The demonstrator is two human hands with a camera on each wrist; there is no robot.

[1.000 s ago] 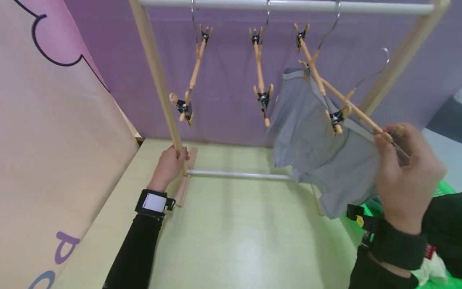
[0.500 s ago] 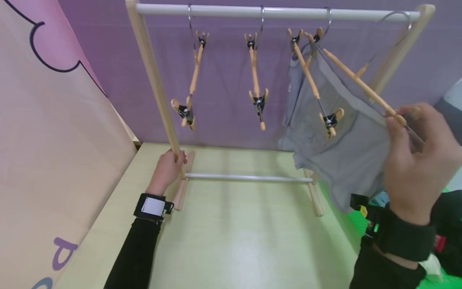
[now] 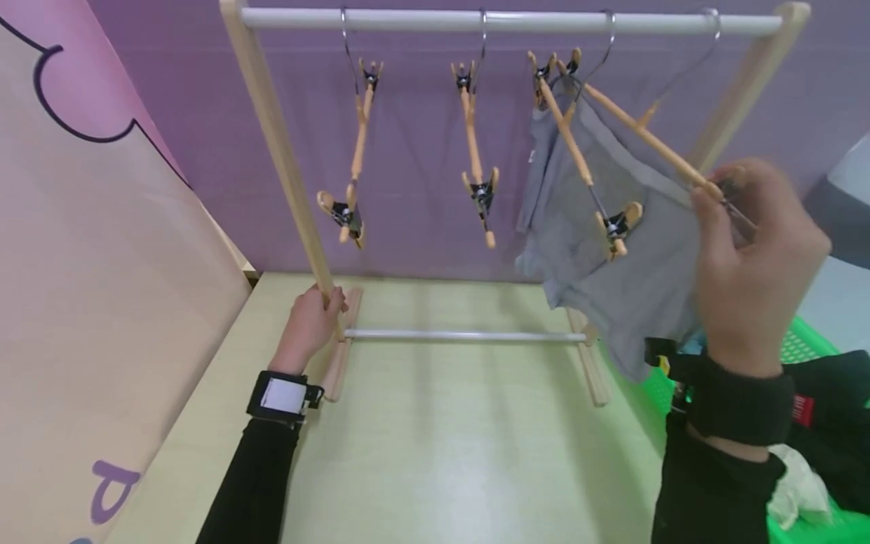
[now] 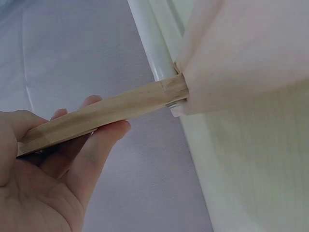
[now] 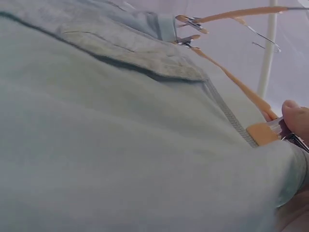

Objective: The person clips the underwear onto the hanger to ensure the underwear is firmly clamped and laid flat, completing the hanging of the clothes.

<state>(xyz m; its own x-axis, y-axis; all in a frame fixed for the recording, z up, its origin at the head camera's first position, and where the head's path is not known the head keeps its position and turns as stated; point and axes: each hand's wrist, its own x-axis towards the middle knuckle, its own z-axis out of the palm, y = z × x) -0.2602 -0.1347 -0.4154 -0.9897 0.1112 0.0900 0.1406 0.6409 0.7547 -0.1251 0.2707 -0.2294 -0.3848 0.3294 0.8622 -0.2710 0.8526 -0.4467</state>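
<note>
My left hand (image 3: 311, 321) grips the lower part of the rack's left wooden post (image 3: 285, 159); the left wrist view shows fingers and thumb around that post (image 4: 101, 108). At the right, my right hand (image 3: 761, 249) pinches the near end of a wooden clip hanger (image 3: 662, 147), whose metal hook meets the white top rail (image 3: 530, 21); whether it bears weight there I cannot tell. Grey shorts (image 3: 639, 279) hang from this hanger by the waistband. In the right wrist view the grey cloth (image 5: 145, 159) fills most of the picture, with a clip (image 5: 263, 134) on its edge.
Several bare clip hangers, among them a left one (image 3: 360, 143), a middle one (image 3: 473, 143) and one (image 3: 578, 155) in front of the shorts, hang on the rail. A green basket (image 3: 809, 344) with dark and white cloth stands at the right, beside the pale table (image 3: 462, 453).
My right hand has risen, bringing the hanger with the shorts up until its hook meets the rail, then shifted slightly left. My left hand keeps hold of the post.
</note>
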